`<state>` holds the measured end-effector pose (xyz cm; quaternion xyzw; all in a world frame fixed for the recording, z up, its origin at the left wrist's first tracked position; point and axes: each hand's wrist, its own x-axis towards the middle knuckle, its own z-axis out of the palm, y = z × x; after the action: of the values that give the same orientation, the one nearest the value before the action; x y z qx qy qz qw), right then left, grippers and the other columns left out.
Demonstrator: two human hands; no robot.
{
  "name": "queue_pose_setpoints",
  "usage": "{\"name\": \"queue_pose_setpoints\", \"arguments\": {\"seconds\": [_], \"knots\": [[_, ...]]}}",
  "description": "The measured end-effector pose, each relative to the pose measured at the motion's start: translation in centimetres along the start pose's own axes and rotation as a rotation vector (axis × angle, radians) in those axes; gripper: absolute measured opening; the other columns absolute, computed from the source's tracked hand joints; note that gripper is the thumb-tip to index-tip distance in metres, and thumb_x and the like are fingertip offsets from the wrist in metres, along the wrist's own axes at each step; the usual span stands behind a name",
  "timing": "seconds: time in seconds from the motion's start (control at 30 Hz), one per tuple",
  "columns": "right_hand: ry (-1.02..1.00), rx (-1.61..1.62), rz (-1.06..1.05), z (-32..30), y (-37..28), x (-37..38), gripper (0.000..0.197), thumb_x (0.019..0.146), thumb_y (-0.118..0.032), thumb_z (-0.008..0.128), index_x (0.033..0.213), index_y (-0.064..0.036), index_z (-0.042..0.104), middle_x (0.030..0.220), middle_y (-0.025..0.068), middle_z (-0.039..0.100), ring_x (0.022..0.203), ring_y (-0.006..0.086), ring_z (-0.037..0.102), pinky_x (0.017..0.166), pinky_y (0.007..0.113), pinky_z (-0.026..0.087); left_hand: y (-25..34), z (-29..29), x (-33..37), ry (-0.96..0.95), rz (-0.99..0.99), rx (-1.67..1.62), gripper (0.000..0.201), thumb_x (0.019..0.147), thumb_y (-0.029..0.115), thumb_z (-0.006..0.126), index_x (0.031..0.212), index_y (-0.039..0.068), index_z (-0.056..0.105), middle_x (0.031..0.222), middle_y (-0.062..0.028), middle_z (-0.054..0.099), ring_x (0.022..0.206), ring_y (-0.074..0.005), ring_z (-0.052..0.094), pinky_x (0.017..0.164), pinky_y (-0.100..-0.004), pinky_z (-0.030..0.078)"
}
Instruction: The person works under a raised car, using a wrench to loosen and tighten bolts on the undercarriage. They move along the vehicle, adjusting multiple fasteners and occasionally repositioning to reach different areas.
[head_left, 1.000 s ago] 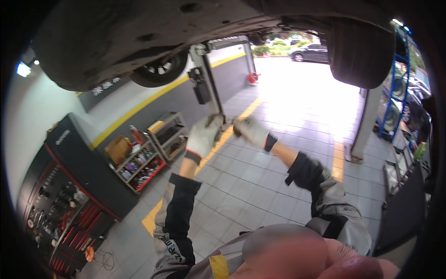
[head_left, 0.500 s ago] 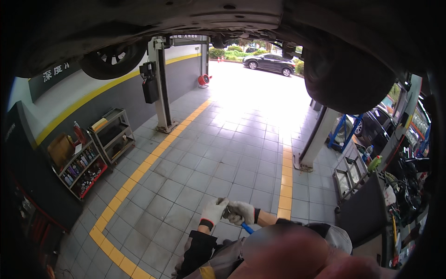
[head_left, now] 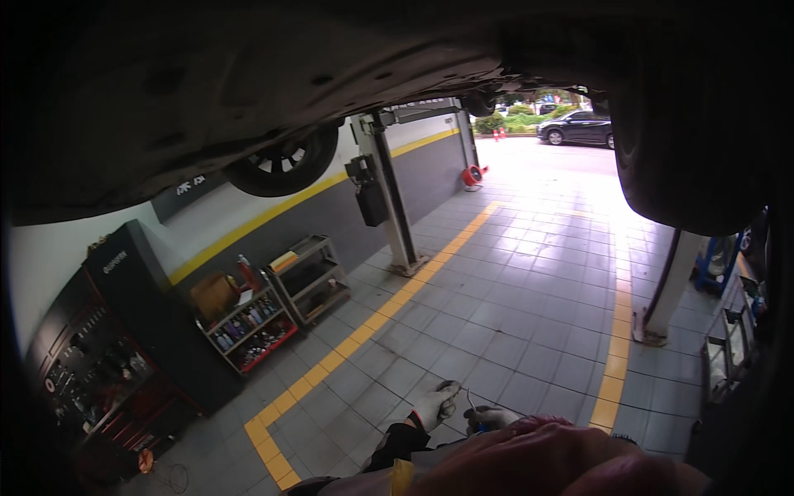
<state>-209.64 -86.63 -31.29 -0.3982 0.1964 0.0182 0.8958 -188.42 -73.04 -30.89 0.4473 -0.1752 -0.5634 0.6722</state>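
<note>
Low in the head view, my left hand (head_left: 436,405) wears a pale work glove with a dark cuff. Its fingers are curled closed, and what they hold, if anything, I cannot make out. Close beside it on the right, my gloved right hand (head_left: 494,418) is closed round a blue-handled tool with a thin, curved metal shaft (head_left: 471,399). That shaft points up between the two hands. A gap separates the left fingers from it. Part of the right hand and its wrist is hidden by the blurred shape at the bottom.
A raised car's underbody (head_left: 364,83) spans overhead, with a wheel (head_left: 281,165) at left and a tire (head_left: 682,165) at right. Lift posts (head_left: 389,198) stand both sides. Shelved carts (head_left: 244,326) and a tool cabinet (head_left: 116,372) line the left wall. Yellow lines (head_left: 364,326) mark the tiled floor.
My view has swung left, so the scene sits further right. My hands, together before, are now slightly apart. The tool's thin shaft now shows between them.
</note>
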Motion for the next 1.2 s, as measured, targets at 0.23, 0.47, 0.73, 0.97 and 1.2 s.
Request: {"name": "queue_pose_setpoints", "arguments": {"seconds": [0.23, 0.47, 0.73, 0.97, 1.2], "knots": [[-0.056, 0.188, 0.030, -2.6, -0.7, 1.7, 0.042, 0.087, 0.009, 0.074, 0.128, 0.0066, 0.065, 0.113, 0.0215, 0.073, 0.109, 0.0353, 0.075, 0.098, 0.047, 0.062, 4.6, 1.4, -0.1, -0.053, 0.215, -0.392, 0.020, 0.114, 0.028, 0.059, 0.107, 0.010, 0.062, 0.065, 0.0065, 0.036, 0.054, -0.0082, 0.031, 0.050, -0.0248, 0.025], [-0.085, 0.039, -0.161, 4.7, -11.0, -0.3, 0.053, 0.109, -0.026, 0.063, 0.155, -0.0045, 0.047, 0.104, 0.0228, 0.074, 0.084, 0.0349, 0.077, 0.071, 0.046, 0.066, 10.4, 0.7, -3.1, -0.120, 0.340, -0.537, 0.025, 0.112, 0.029, 0.061, 0.119, 0.006, 0.066, 0.058, 0.0092, 0.034, 0.047, -0.0042, 0.027, 0.042, -0.0214, 0.023], [-0.118, -0.625, -1.061, 15.2, -30.9, -6.2, 0.048, 0.113, -0.028, 0.054, 0.156, -0.0083, 0.056, 0.091, 0.0066, 0.077, 0.051, 0.0077, 0.062, 0.047, 0.025, 0.050, 11.1, 0.8, -7.6, -0.142, 0.562, -0.539, 0.034, 0.113, 0.038, 0.060, 0.121, 0.007, 0.070, 0.055, 0.0084, 0.034, 0.046, -0.0067, 0.027, 0.042, -0.0231, 0.024], [0.241, -0.910, -1.781, 22.9, -40.2, -11.7, 0.039, 0.110, -0.033, 0.064, 0.143, -0.0145, 0.072, 0.124, 0.0080, 0.081, 0.104, 0.0168, 0.078, 0.091, 0.031, 0.062, 10.9, 1.8, -9.2, 0.066, 0.433, -0.305, 0.020, 0.112, 0.032, 0.063, 0.120, 0.015, 0.070, 0.057, 0.0084, 0.032, 0.049, -0.0077, 0.030, 0.045, -0.0245, 0.024], [0.434, -1.018, -2.033, 25.2, -42.0, -13.1, 0.035, 0.112, -0.031, 0.058, 0.137, -0.0110, 0.072, 0.091, 0.0088, 0.080, 0.076, 0.0196, 0.076, 0.075, 0.033, 0.062, 10.2, -0.3, -9.0, 0.085, 0.373, -0.449, 0.024, 0.111, 0.033, 0.063, 0.121, 0.012, 0.070, 0.058, 0.0075, 0.032, 0.048, -0.0080, 0.028, 0.042, -0.0242, 0.023]]}}
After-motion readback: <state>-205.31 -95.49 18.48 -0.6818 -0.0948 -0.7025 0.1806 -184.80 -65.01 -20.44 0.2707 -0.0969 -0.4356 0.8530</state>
